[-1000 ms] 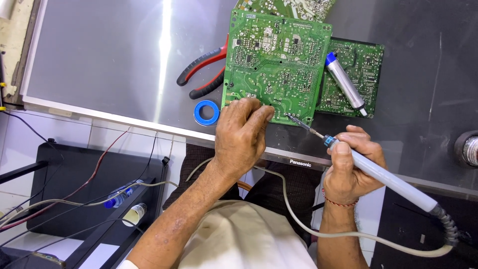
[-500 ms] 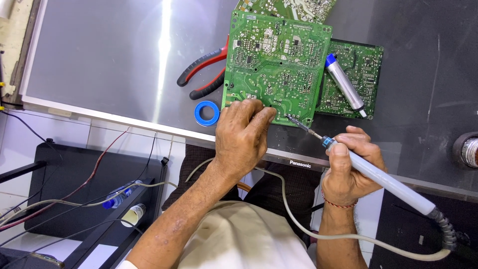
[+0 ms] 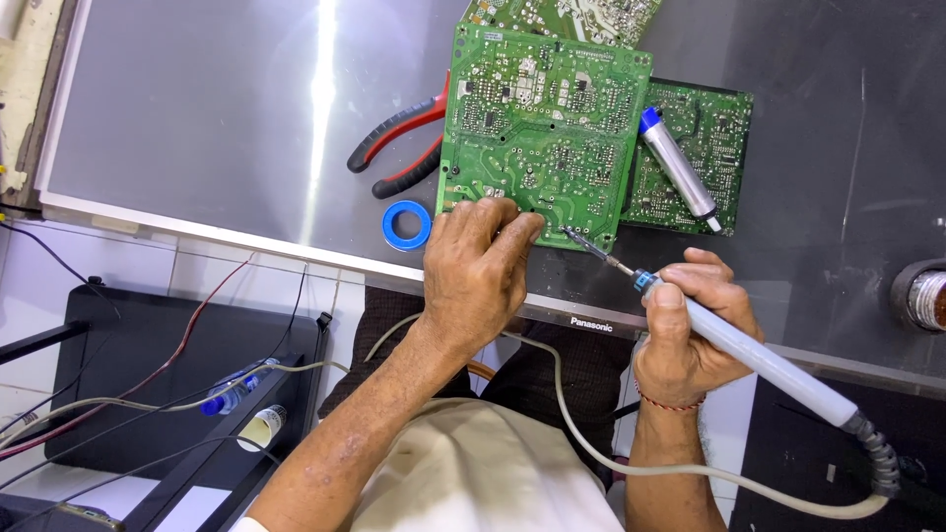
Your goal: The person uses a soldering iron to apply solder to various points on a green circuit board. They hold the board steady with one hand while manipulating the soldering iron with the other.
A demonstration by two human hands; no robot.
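A large green circuit board [image 3: 544, 128] lies solder side up on a grey panel [image 3: 217, 128]. My left hand [image 3: 476, 276] rests on the board's near edge, fingertips pressing it down. My right hand [image 3: 692, 330] grips a pale blue soldering iron [image 3: 749, 355] like a pen. Its metal tip touches the board's near right corner, just right of my left fingers. The iron's grey cord loops down across my lap.
Red-handled pliers [image 3: 399, 148] lie left of the board, with a blue solder-wire roll [image 3: 407, 225] below them. A silver desoldering pump [image 3: 678, 169] rests on a second green board [image 3: 705, 148]. A round tin [image 3: 921, 294] sits at the right edge. Wires and a black stand lie lower left.
The soldering iron's tip has slid a little left, closer to my left fingertips on the board edge. My left hand has stayed in place.
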